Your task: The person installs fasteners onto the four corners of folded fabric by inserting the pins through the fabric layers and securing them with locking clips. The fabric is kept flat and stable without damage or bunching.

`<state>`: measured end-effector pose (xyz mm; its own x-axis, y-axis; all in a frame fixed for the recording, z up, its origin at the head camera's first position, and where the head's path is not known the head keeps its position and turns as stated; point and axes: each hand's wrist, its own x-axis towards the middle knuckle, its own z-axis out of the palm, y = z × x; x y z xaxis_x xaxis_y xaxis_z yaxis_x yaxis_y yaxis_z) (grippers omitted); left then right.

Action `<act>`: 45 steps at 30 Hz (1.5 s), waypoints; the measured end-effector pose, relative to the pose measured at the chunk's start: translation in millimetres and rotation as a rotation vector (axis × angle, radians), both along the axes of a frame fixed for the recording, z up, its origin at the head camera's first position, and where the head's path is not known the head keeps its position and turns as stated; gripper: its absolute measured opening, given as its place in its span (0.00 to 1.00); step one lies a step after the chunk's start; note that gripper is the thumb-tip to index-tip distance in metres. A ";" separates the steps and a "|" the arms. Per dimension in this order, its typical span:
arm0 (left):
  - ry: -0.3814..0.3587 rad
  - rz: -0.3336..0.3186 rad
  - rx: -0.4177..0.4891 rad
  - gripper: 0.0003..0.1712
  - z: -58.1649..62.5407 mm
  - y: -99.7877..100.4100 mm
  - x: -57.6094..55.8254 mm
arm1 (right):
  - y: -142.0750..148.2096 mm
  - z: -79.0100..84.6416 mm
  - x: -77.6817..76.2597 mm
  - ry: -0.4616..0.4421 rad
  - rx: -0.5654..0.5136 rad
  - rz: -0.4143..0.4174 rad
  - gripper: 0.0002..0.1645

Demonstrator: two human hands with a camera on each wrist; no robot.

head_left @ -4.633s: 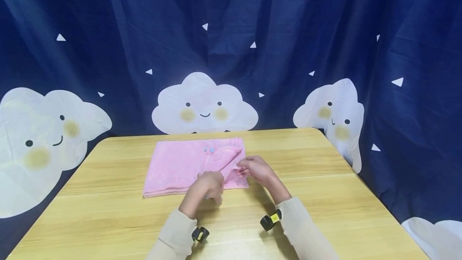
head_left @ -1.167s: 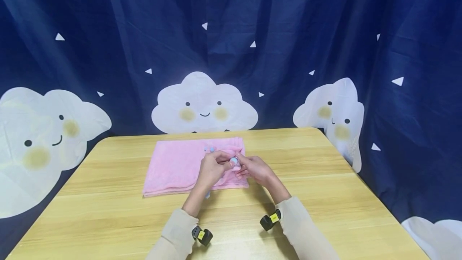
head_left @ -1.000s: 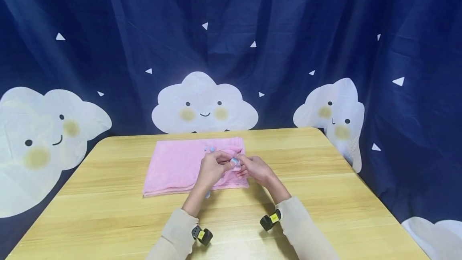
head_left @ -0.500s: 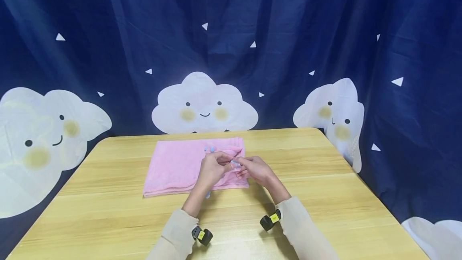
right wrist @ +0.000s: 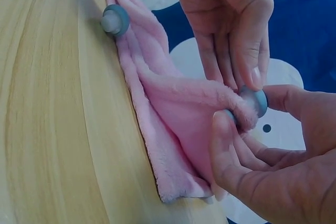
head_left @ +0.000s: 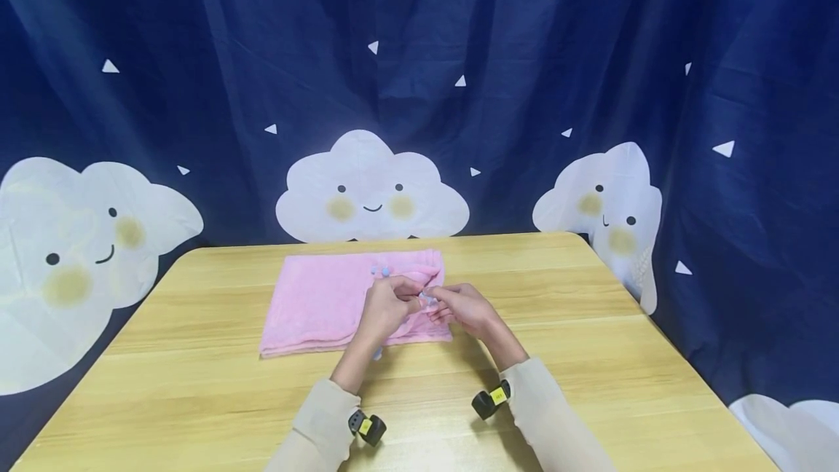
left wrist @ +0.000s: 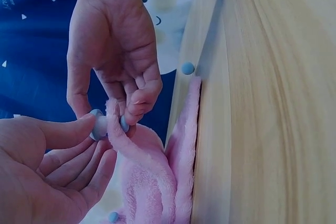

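A folded pink fleece cloth point(head_left: 317, 297) lies on the table, its right-hand corner lifted and bunched. Both hands meet at that corner around a small pale blue, mushroom-shaped quilt clip point(right wrist: 257, 103). Its cap and a smaller blue part point(left wrist: 124, 123) sit on opposite sides of the fleece edge. With thumb and fingers, my left hand point(head_left: 385, 308) pinches the clip at its cap. My right hand point(head_left: 467, 306) pinches the clip and fleece from the other side, thumb on the smaller blue part in the right wrist view. Fingers partly hide the clip in the head view.
More blue clip parts point(head_left: 385, 271) show on the far part of the cloth. Another blue clip point(right wrist: 115, 20) sits at the near edge of the fleece. The wooden table point(head_left: 197, 399) extends around it, with a dark blue curtain point(head_left: 419, 108) behind.
Since the earliest frame, my left hand has moved from the cloth's near edge up to the lifted corner. Over the last second the clip's cap has tilted; the right hand has barely moved.
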<state>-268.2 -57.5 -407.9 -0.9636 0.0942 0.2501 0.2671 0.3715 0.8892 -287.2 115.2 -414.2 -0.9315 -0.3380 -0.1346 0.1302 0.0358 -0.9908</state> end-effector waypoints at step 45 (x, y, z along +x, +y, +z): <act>-0.065 0.063 0.052 0.05 -8.4 -5.6 -6.4 | 0.2 -1.5 -2.5 0.004 0.032 0.011 0.29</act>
<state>-274.7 -63.1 -416.3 -0.9816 0.0216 0.1899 0.1859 0.3381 0.9225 -289.7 115.4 -415.8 -0.9285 -0.3435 -0.1412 0.1252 0.0686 -0.9898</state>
